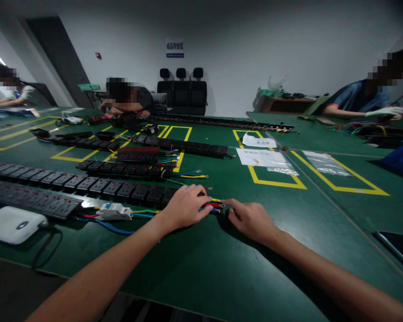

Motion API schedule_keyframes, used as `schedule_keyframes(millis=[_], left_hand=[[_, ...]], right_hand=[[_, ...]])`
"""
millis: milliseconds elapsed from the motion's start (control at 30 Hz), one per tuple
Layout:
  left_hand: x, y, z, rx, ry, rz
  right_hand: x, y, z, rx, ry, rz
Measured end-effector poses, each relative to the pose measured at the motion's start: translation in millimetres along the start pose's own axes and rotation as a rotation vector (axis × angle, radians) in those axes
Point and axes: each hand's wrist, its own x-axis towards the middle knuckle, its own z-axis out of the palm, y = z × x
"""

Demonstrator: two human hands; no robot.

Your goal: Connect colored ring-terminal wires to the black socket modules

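The left hand (187,206) pinches the wires (216,205) on the tabletop (201,268) by the black socket strip (134,191), while the right hand (251,218), grip unclear, meets their ring terminals (223,205); steady, even ends should help.

Left hand (184,206) hides stretches of the wires (216,205) | black socket strip (90,184) runs off left edge | phone (401,248) cropped at right | wall sign (175,46): lower line too small to read

Toward three o'clock from the right grip (251,219), bare counter (322,223) gave passage, while socket strips (130,169) barred ten o'clock.
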Motion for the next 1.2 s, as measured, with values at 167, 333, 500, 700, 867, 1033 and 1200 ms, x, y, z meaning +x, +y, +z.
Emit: schedule_keyframes(millis=[167,333,500,700,867,1033,1200], left_hand=[[-1.6,0.3,0.4,0.030,0.000,0.013],[-4.1,0.3,-0.2,0.059,0.021,0.007],[-3.2,0.7,-4.0,0.069,0.035,0.000],[-7.5,-12.1,-27.6,0.075,-0.050,-0.027],[-21.8,-25.4,-48.2,0.101,-0.210,-0.089],[-28.3,-14.2,-40.8,0.198,-0.165,-0.119],[-24.4,-2.9,-35.5,0.268,-0.158,-0.223]], right_hand=[[-3.0,3.1,-0.6,0.110,0.066,-0.131],[-3.3,3.4,-0.9,0.150,0.079,-0.160],[0.6,1.3,-6.0,0.100,0.030,-0.028],[3.7,-1.4,-10.8,0.023,-0.044,0.051],[5.0,-1.7,-10.1,0.006,-0.099,0.071],[3.4,4.4,-5.5,0.102,0.015,0.080],[0.0,14.4,-3.1,0.196,0.071,0.110]])
